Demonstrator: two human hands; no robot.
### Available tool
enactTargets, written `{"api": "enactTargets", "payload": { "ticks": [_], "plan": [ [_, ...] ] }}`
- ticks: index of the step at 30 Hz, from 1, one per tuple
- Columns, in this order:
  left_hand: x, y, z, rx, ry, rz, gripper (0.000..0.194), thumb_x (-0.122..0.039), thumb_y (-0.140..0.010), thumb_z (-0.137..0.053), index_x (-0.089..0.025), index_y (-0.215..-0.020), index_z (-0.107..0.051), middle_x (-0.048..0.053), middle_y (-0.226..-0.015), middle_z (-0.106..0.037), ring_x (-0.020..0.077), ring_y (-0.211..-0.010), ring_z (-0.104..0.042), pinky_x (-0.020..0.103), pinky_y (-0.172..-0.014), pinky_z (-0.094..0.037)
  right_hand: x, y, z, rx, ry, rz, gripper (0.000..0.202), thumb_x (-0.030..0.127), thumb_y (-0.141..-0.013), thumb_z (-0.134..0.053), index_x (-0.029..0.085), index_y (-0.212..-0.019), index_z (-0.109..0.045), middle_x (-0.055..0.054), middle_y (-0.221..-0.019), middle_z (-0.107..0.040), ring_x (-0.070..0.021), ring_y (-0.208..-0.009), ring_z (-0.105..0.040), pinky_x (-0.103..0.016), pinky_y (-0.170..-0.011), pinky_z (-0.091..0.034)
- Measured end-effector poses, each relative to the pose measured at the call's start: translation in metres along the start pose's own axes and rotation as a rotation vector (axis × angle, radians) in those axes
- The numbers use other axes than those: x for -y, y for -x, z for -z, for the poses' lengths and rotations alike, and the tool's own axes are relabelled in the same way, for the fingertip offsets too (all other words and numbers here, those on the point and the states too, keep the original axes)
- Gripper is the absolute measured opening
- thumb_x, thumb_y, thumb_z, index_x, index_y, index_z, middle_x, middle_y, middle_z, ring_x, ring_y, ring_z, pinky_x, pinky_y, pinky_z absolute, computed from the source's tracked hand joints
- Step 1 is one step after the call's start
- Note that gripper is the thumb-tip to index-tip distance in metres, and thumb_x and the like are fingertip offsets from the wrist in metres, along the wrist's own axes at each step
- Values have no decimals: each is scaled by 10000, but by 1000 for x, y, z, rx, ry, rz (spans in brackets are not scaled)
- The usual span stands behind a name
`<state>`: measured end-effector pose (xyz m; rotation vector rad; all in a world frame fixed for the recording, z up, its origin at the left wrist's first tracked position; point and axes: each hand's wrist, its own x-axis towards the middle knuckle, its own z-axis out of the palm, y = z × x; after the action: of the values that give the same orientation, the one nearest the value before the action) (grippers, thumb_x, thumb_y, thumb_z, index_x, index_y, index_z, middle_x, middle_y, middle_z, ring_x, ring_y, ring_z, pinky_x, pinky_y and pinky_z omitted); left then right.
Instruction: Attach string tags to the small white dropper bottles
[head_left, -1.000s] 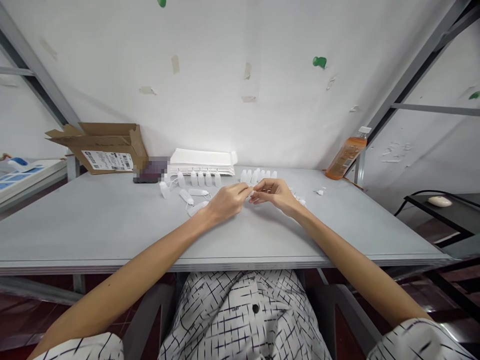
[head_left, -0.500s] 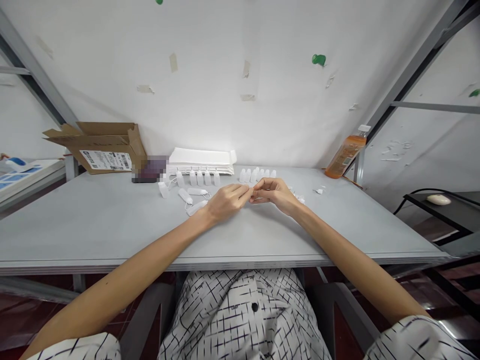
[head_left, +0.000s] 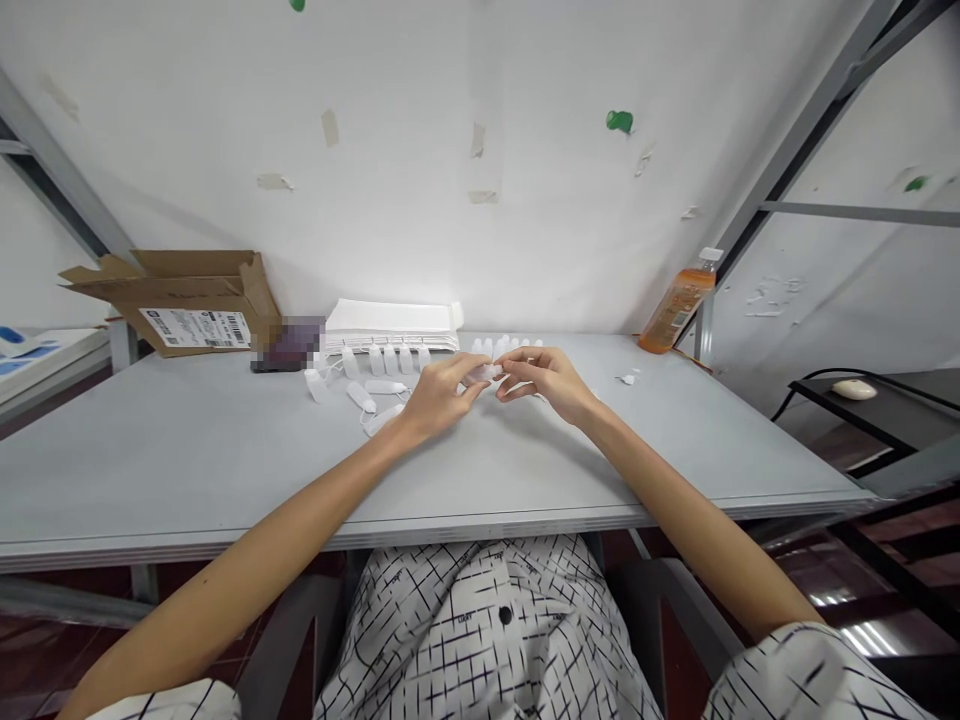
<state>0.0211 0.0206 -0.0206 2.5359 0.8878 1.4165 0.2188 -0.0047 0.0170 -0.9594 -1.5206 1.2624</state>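
My left hand (head_left: pixel 441 398) is closed around a small translucent white plastic squeeze bottle (head_left: pixel 482 373), held sideways above the table with its narrow end toward the right. The fingertips of my right hand (head_left: pixel 551 383) pinch at that narrow end; whether a cap is between them I cannot make out. Left of my hands, several similar bottles (head_left: pixel 391 359) stand in a row. A few capped bottles (head_left: pixel 361 396) lie in front of them. Behind my hands is another group of upright bottles (head_left: pixel 501 346), partly hidden by my fingers.
White sheets or flat packs (head_left: pixel 394 314) are stacked by the wall, beside a pixelated dark object (head_left: pixel 292 345) and an open cardboard box (head_left: pixel 191 300). An orange drink bottle (head_left: pixel 679 308) leans at the right. Small white pieces (head_left: pixel 628 378) lie on the grey table (head_left: pixel 562 480).
My left fingers have shifted, so the bottle now shows between my hands. My right fingers have loosened slightly and stay at its end. The view has turned a little right.
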Motion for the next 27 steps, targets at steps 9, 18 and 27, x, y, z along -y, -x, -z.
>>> {"api": "enactTargets", "payload": {
  "ticks": [9, 18, 27],
  "plan": [
    [-4, -7, 5, 116, 367, 398, 300, -327, -839, -660, -147, -1079, -676, 63, -849, -724, 174, -668, -717, 287, -620, -589, -6, -11, 21, -256, 235, 161, 520, 668, -874, -559, 167, -935, -685, -97, -902, -707, -177, -638, -699, -303, -604, -572],
    [5, -13, 12, 145, 521, 569, 273, -352, -827, -617, -155, -1018, -622, -2, -740, -596, 120, -595, -626, 248, -532, -549, -24, -17, 39, -232, 1064, 240, 136, 195, -829, -604, 204, -810, -739, -36, -845, -748, -199, -781, -683, -298, -662, -456],
    [-3, -18, 21, 216, 924, 790, 198, -358, -810, -580, -166, -852, -595, -46, -609, -366, 86, -486, -397, 230, -447, -438, -34, -15, 13, 58, 1273, 236, 183, 157, -890, -618, 208, -998, -757, -64, -984, -767, -257, -1015, -626, -323, -736, -414]
  ]
}}
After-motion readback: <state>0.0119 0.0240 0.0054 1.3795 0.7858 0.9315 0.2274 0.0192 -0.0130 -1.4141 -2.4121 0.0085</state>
